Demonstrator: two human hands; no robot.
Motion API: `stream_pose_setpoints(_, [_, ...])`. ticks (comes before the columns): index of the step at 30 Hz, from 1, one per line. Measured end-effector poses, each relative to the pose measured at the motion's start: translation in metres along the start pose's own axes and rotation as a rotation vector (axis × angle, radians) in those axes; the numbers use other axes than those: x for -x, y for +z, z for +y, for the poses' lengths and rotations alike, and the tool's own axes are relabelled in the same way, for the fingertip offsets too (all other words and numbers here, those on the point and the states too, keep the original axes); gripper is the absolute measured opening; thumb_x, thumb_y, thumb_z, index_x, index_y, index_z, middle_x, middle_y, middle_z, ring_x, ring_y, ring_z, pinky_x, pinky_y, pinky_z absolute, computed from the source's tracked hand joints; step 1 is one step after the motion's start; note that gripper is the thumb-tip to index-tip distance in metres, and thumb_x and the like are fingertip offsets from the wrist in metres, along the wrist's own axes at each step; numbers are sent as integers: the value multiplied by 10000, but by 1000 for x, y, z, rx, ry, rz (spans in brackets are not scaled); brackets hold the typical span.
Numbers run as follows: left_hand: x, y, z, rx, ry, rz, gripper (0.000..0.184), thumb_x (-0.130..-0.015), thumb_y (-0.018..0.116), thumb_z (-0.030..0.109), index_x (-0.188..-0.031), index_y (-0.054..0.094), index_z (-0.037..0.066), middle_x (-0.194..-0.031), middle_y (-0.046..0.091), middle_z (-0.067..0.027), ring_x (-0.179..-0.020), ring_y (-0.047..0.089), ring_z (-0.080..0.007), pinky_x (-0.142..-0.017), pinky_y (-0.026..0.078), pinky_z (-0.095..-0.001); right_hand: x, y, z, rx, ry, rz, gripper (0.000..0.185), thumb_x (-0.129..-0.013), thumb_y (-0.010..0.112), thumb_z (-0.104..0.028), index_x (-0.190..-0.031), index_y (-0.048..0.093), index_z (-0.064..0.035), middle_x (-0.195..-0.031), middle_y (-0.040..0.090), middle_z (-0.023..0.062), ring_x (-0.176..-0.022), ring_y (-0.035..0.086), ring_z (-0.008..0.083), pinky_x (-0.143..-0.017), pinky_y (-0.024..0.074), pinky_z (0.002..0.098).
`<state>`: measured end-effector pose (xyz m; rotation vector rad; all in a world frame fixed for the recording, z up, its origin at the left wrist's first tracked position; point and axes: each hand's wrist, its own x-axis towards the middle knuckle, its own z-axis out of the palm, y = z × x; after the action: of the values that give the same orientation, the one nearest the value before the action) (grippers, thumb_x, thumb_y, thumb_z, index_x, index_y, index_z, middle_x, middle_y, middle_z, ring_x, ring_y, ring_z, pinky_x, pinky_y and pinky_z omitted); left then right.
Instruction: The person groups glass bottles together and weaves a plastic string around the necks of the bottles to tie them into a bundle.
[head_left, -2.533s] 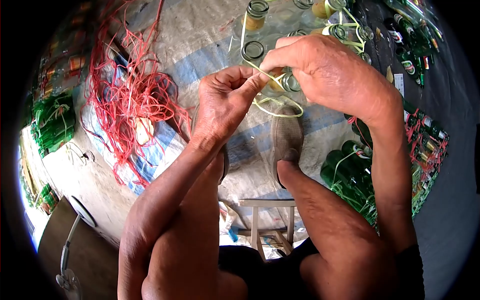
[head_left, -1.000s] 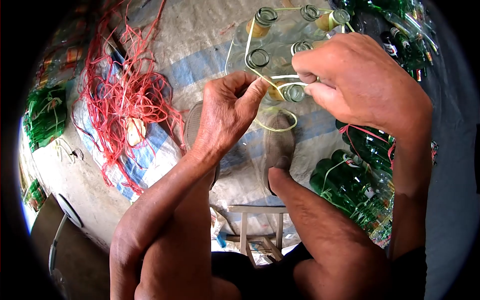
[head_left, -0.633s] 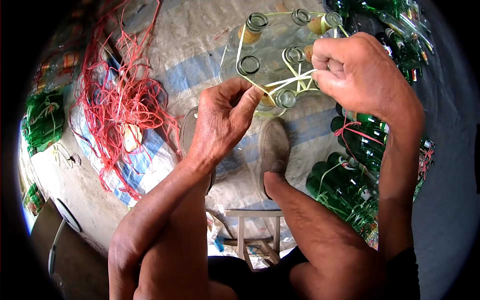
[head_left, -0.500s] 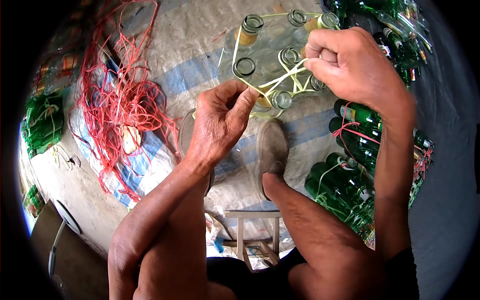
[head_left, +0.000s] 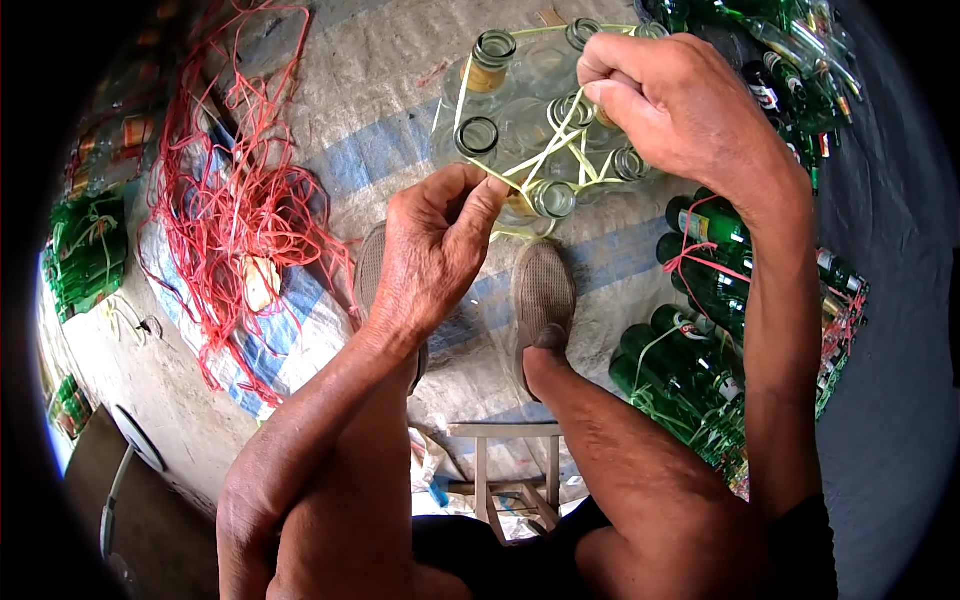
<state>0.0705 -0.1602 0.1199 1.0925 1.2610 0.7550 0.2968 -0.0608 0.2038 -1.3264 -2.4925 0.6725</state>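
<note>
Several clear glass bottles (head_left: 535, 75) stand upright in a cluster, with pale yellow-green plastic twine (head_left: 545, 155) around and across their necks. My left hand (head_left: 440, 235) pinches the twine between thumb and forefinger, close to the near-left bottle (head_left: 477, 137). Over the right side of the cluster, my right hand (head_left: 670, 105) is closed on another stretch of the same twine, which runs down from its fingers across the necks. Part of the cluster is hidden behind my right hand.
A tangled heap of red twine (head_left: 255, 210) lies on a sheet at the left. Tied bundles of green bottles (head_left: 685, 365) lie at the right, with more green bottles (head_left: 85, 250) at the far left. Between my legs stands a wooden stool (head_left: 505, 430).
My right hand has moved a little left and up, drawing the twine with it. The left hand stays pinched on the twine, shifted slightly left, and the bottles appear slightly further left.
</note>
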Motion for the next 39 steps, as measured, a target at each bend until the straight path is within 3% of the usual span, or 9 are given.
stream_pose_setpoints(3, [0,1,0,-1,7,8,242,-1053,670,209,-993,717,-21,-768,545,93,-691,429,-12,-582,342,-213,-9,-3,1,29,2,-74,103,-935,625,-96,-959,655,0,-639,532,145,-555,540,265,-575,445,384])
stream_pose_setpoints(7, [0,2,2,10,-12,6,232,-1048,675,201,-980,723,-15,-755,545,94,-687,433,-13,-585,347,-214,-19,-13,-13,-74,-92,-40,99,-847,554,-13,-760,585,22,-680,586,224,-655,612,391,-650,485,443])
stream_pose_setpoints(15, [2,-10,10,-57,-35,-9,165,-1010,717,142,-991,783,-9,-770,653,59,-709,522,-22,-650,430,-211,-25,-16,-6,-132,42,-185,124,-853,569,-39,-747,554,24,-673,557,234,-626,565,380,-634,463,453])
stream_pose_setpoints(18, [4,-17,0,-28,-13,44,156,-982,731,121,-969,778,-28,-728,639,50,-681,522,-31,-611,437,-227,-21,-12,-7,-106,42,-128,126,-853,568,-41,-747,565,26,-680,565,241,-635,601,359,-638,467,458])
stream_pose_setpoints(21, [5,-24,0,-55,-45,1,171,-997,725,147,-979,786,-11,-771,680,37,-717,558,-37,-659,459,-227,-4,9,3,33,46,23,136,-951,637,-123,-1004,681,-5,-707,587,145,-631,597,283,-626,481,391])
stream_pose_setpoints(24, [5,-26,2,-91,-54,-5,173,-1008,716,151,-984,788,-4,-795,693,33,-738,576,-41,-685,472,-228,13,26,-22,39,-40,341,187,-950,691,-166,-1055,701,-11,-858,650,150,-755,657,298,-702,514,398])
stream_pose_setpoints(25, [4,-26,1,-101,-55,-8,170,-1008,714,148,-987,788,-3,-798,696,32,-740,580,-42,-688,475,-229,25,29,-31,119,70,286,373,-881,796,-241,-1160,688,-18,-1095,657,148,-963,670,319,-823,526,413])
stream_pose_setpoints(30, [1,-29,0,-143,-22,42,182,-962,748,168,-990,794,-6,-762,720,-13,-724,589,-55,-668,504,-255,48,60,-60,138,167,326,704,-719,891,-255,-1319,599,-31,-1310,567,112,-1172,579,324,-983,446,452])
stream_pose_setpoints(39, [3,-39,10,-210,4,16,157,-991,729,139,-1025,792,0,-856,755,-9,-768,636,-70,-722,514,-242,46,83,-61,95,213,485,675,-685,852,-174,-1291,582,-47,-1300,537,88,-1156,554,302,-972,398,474])
